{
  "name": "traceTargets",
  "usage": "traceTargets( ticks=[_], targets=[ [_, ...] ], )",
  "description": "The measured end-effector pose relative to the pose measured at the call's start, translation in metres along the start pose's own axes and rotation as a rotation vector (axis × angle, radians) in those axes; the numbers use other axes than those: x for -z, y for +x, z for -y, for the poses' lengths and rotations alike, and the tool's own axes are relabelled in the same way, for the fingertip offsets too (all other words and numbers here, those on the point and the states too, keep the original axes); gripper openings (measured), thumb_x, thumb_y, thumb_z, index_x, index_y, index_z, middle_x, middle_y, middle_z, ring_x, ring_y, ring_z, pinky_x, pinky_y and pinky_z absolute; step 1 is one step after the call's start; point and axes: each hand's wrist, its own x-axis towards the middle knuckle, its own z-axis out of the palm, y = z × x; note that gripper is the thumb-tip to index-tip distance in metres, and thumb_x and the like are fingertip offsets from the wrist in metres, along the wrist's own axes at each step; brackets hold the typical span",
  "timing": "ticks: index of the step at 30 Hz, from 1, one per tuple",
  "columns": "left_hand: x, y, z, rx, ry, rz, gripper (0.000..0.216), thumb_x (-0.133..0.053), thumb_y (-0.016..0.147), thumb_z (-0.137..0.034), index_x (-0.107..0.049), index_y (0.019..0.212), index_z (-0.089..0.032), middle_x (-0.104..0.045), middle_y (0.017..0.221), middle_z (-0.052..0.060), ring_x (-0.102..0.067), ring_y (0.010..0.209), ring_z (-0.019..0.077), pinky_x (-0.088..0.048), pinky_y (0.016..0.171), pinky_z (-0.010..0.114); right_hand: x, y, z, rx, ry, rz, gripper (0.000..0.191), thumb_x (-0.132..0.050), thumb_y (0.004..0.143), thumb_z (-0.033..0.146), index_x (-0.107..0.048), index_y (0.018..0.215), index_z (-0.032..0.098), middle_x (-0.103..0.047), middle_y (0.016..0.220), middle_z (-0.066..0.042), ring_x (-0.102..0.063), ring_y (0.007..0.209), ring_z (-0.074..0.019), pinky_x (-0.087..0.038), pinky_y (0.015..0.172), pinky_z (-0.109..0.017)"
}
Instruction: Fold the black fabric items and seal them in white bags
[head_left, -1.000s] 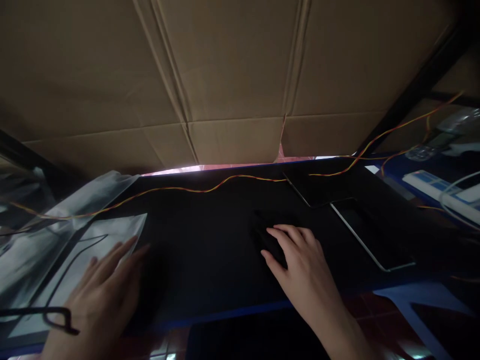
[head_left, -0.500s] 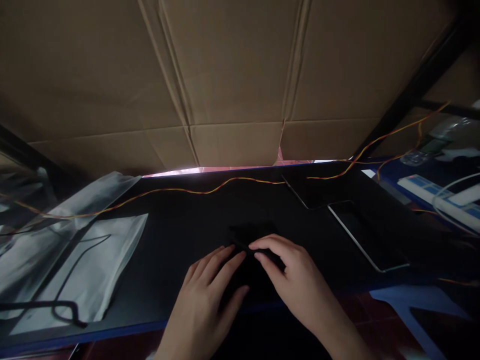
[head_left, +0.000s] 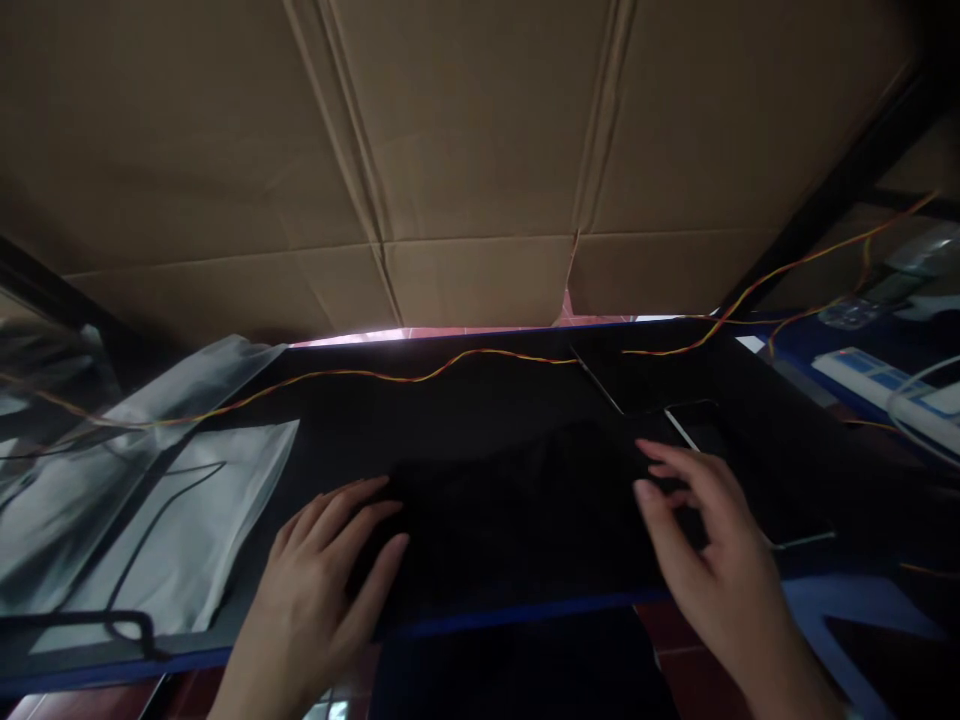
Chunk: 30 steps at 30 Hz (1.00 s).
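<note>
My left hand (head_left: 319, 565) and right hand (head_left: 712, 545) bend half-open, grip too dark to tell | dark sheet (head_left: 517, 510) lies between them on the worktop (head_left: 360, 400) | apparently spreading it; next move likely needs steady edges

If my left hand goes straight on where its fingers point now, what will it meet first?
Your left hand would most likely meet the dark sheet-like piece on the tabletop; it seems right at its edge, though the dimness hides whether they touch.
</note>
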Motion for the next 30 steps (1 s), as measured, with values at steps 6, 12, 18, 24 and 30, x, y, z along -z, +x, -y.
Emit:
traceTargets(
  ticks=[6, 12, 18, 24, 30],
  targets=[
    [-0.016, 0.0, -0.006, -0.086, 0.03, 0.057, 0.047, -0.062, 0.104, -0.048, -0.061, 0.15, -0.039, -0.066, 0.158, 0.006, -0.065, 0.141, 0.038, -0.057, 0.11, 0.068, -0.014, 0.005, 0.014, 0.126, -0.113, 0.259, 0.031, -0.06, 0.109, 0.038, -0.069, 0.138, 0.033, -0.071, 0.138, -0.008, -0.07, 0.127, -0.0308, -0.062, 0.104, -0.052],
    [-0.007, -0.017, 0.02, -0.06, 0.096, 0.186, 0.069, -0.06, 0.104, -0.05, -0.036, 0.169, -0.047, -0.052, 0.171, 0.004, -0.048, 0.158, 0.0442, -0.043, 0.115, 0.086, 0.016, 0.023, -0.031, -0.099, -0.065, -0.016, 0.035, -0.059, 0.105, 0.04, -0.07, 0.137, 0.032, -0.077, 0.127, -0.009, -0.081, 0.103, -0.0292, -0.067, 0.087, -0.045],
    [0.003, -0.016, 0.038, -0.051, 0.009, 0.145, 0.062, -0.058, 0.106, -0.05, -0.043, 0.166, -0.048, -0.055, 0.169, 0.004, -0.05, 0.157, 0.0425, -0.04, 0.119, 0.082, 0.033, 0.021, -0.047, 0.118, -0.292, 0.101, 0.06, -0.055, 0.1, 0.035, -0.056, 0.159, 0.031, -0.072, 0.128, -0.013, -0.075, 0.108, -0.035, -0.067, 0.086, -0.056],
    [-0.001, 0.012, 0.047, -0.042, 0.006, 0.212, 0.03, -0.059, 0.106, -0.051, -0.074, 0.131, -0.045, -0.076, 0.143, 0.0, -0.062, 0.146, 0.0394, -0.037, 0.123, 0.082, 0.011, 0.042, -0.015, 0.248, -0.255, 0.319, 0.019, -0.067, 0.103, 0.041, -0.083, 0.11, 0.034, -0.068, 0.147, -0.005, -0.061, 0.137, -0.036, -0.055, 0.113, -0.062],
    [0.015, 0.058, 0.019, 0.048, 0.099, -0.133, 0.03, -0.05, 0.11, -0.045, -0.075, 0.117, -0.03, -0.08, 0.117, 0.006, -0.075, 0.112, 0.0347, -0.053, 0.111, 0.061, -0.011, 0.077, -0.011, 0.089, -0.255, 0.027, 0.031, -0.063, 0.104, 0.045, -0.078, 0.118, 0.022, -0.072, 0.132, -0.016, -0.067, 0.125, -0.0383, -0.054, 0.109, -0.064]
  ],
)
